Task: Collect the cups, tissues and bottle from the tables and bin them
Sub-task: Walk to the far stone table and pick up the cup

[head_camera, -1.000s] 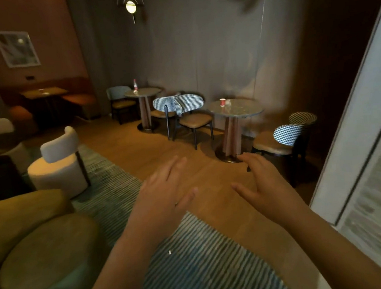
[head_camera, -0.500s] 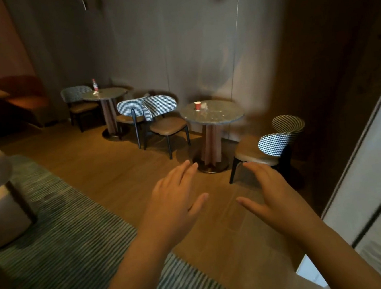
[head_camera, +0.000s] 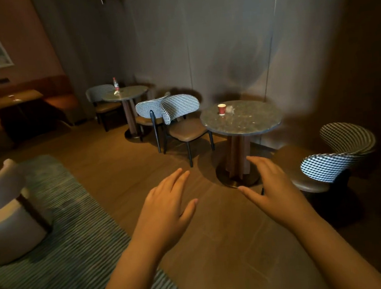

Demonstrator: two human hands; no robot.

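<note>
A red paper cup [head_camera: 221,109] stands on the near round marble table [head_camera: 248,124], with a crumpled tissue [head_camera: 230,110] just right of it. On the farther round table [head_camera: 131,93] a bottle [head_camera: 115,84] with a red label stands beside a pale tissue [head_camera: 116,93]. At the far left, a small cup [head_camera: 11,97] sits on a wooden table [head_camera: 24,97]. My left hand [head_camera: 167,207] and my right hand [head_camera: 272,183] are held out in front of me, palms down, fingers spread, holding nothing, well short of the near table.
Houndstooth-backed chairs [head_camera: 180,117] stand between the two round tables, and two more [head_camera: 326,166] sit right of the near table. A cream armchair [head_camera: 7,208] rests on a striped rug [head_camera: 62,250] at the left. Bare wooden floor lies ahead of my hands.
The view has closed in on the near round table and swung slightly; the white door frame at the right is gone from view. Both hands stay held out, empty.
</note>
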